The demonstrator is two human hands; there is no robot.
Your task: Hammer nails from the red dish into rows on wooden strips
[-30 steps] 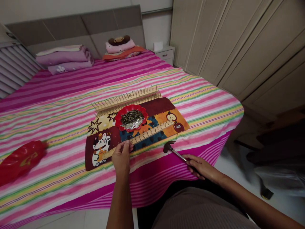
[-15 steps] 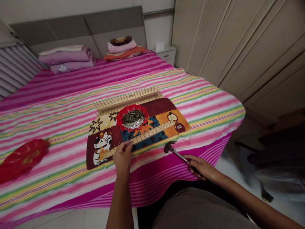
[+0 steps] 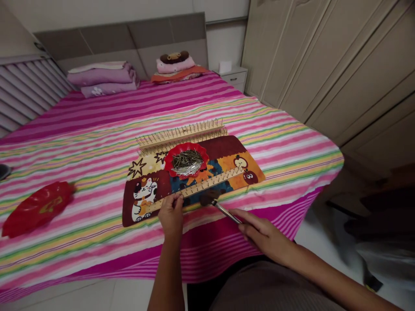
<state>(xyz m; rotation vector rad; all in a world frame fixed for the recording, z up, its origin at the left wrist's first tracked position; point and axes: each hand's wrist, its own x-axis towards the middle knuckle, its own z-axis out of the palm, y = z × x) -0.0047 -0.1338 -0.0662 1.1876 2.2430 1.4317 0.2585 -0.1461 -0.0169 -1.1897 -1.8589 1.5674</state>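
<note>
My left hand (image 3: 172,211) is closed in a pinch on a nail, mostly hidden by the fingertips, at a narrow wooden strip (image 3: 198,186). A row of upright nails runs along the strip to the right of these fingers. My right hand (image 3: 264,233) grips a hammer (image 3: 227,213) by its handle; the dark head, blurred, hangs just right of my left fingers near the strip's front edge. Behind the strip, a red scalloped dish (image 3: 167,161) holds a heap of loose nails (image 3: 189,161). Under strip and dish lies a patterned mat (image 3: 218,147) with a cat picture.
Farther back lie wooden strips (image 3: 181,134) bristling with nails. A red plate (image 3: 39,209) rests on the striped bedcover (image 3: 97,172) at left, with a dark object (image 3: 4,171) beyond it. Folded bedding (image 3: 103,77) sits by the headboard; wardrobe doors (image 3: 308,56) stand at right.
The hammer in my right hand has swung left and up toward my left fingers. My left hand keeps its pinch at the strip. The whole view has shifted slightly.
</note>
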